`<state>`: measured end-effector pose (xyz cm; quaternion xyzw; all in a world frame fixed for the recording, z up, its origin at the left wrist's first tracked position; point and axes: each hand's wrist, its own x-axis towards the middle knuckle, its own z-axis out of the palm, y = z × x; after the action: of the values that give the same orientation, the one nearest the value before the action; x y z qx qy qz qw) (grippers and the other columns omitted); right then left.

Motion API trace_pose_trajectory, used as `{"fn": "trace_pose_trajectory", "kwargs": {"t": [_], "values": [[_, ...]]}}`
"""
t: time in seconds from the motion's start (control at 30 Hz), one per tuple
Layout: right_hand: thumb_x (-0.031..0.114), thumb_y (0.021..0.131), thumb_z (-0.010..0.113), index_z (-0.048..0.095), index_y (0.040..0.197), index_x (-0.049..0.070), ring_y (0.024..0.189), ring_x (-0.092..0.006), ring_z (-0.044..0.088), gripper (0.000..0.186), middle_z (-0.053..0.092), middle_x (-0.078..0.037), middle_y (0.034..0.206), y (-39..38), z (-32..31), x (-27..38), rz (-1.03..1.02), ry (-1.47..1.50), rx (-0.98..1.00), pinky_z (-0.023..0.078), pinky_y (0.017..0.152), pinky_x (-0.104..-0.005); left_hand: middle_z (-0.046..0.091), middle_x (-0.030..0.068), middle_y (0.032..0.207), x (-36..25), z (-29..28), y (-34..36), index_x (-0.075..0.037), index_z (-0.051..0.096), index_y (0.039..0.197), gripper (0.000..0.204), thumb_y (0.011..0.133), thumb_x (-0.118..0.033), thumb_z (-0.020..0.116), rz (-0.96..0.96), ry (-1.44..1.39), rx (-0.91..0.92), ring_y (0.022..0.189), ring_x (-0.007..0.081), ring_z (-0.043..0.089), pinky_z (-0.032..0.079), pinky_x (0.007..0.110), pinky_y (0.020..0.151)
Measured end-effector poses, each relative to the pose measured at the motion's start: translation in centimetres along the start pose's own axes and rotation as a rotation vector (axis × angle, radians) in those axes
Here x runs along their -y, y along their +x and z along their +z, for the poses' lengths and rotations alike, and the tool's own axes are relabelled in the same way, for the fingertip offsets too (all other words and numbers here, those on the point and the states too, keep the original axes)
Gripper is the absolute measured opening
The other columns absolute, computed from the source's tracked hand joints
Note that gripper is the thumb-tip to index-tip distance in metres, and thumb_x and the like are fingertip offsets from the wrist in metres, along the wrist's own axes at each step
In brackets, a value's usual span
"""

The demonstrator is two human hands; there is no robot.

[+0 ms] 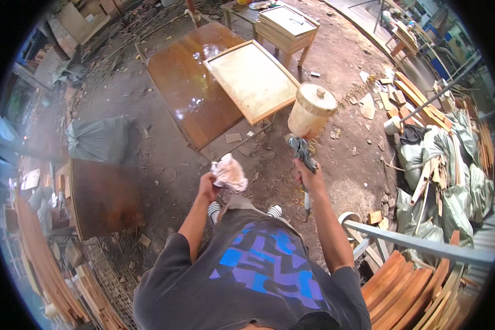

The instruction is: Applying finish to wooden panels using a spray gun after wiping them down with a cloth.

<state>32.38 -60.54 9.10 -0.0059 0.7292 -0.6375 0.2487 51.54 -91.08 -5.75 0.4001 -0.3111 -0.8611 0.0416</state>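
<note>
In my left hand (207,187) is a crumpled white rag (229,172) with reddish-brown stains, held in front of my body. My right hand (309,174) is wrapped round the grip of a paint spray gun (301,150). A large, stained cream cup (312,113) with a knobbed lid sits on top of the gun, and a hose runs down below the grip. Beyond both hands, a wood-framed pale panel (253,77) lies across a glossy brown board (190,91), which looks wet. Neither hand touches the panel or the board.
A stack of framed panels (287,25) rests on a small stand at the back. Sacks and wood scraps (440,165) line the right, near a grey metal bar (423,241). At left are a dark brown board (105,198), a grey-green sack (98,140) and wooden strips (47,258).
</note>
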Motion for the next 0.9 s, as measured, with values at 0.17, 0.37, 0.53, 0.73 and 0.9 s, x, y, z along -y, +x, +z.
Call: {"fn": "trace_pose_trajectory", "kwargs": {"t": [0.17,0.37,0.53,0.73,0.9], "values": [[0.022,0.087,0.068,0.075,0.094,0.003,0.05,-0.0101,0.054,0.021,0.059,-0.001,0.061,1.9,-7.3,2.5,0.04,-0.028,0.32,0.042,0.048,-0.0285,0.068,0.0129,0.118,1.6,14.0,-1.6,0.002,0.06,0.123,0.048,0.081,-0.019,0.048,0.0,-0.209,0.036,0.105,0.0263,0.067,0.052,0.041,0.094],[0.017,0.084,0.07,0.071,0.095,0.004,0.055,-0.009,0.053,0.017,0.059,0.001,0.066,9.1,-10.6,6.1,-0.032,-0.195,0.617,0.042,0.052,-0.0268,0.066,0.0116,0.121,1.6,28.0,-0.5,0.001,0.055,0.133,0.056,0.08,-0.012,0.044,0.207,-0.127,0.166,0.106,0.0237,0.066,0.052,0.036,0.095],[0.013,0.082,0.073,0.064,0.09,0.005,0.059,-0.0078,0.053,0.014,0.058,0.002,0.07,17.8,-11.3,11.5,-0.012,-0.301,0.652,0.042,0.053,-0.0267,0.067,0.0125,0.114,-1.1,32.8,5.0,0.004,0.057,0.127,0.054,0.076,-0.01,0.045,0.331,-0.163,0.143,0.1,0.0233,0.067,0.054,0.036,0.089],[0.016,0.085,0.075,0.066,0.087,0.006,0.055,-0.0106,0.057,0.014,0.061,-0.001,0.067,30.9,-10.8,19.5,0.127,-0.473,0.817,0.044,0.05,-0.0273,0.068,0.012,0.089,-6.4,39.0,10.8,0.003,0.065,0.105,0.036,0.077,-0.011,0.048,0.613,-0.105,0.02,0.078,0.0208,0.065,0.051,0.033,0.08],[0.022,0.085,0.075,0.07,0.091,0.005,0.052,-0.0104,0.056,0.018,0.059,0.002,0.064,42.1,-4.6,28.3,-0.101,-0.681,0.939,0.045,0.049,-0.0283,0.065,0.012,0.122,-9.5,38.0,10.3,0.001,0.055,0.132,0.058,0.077,-0.019,0.047,0.791,-0.587,-0.268,0.112,0.0253,0.063,0.049,0.039,0.099]]}}
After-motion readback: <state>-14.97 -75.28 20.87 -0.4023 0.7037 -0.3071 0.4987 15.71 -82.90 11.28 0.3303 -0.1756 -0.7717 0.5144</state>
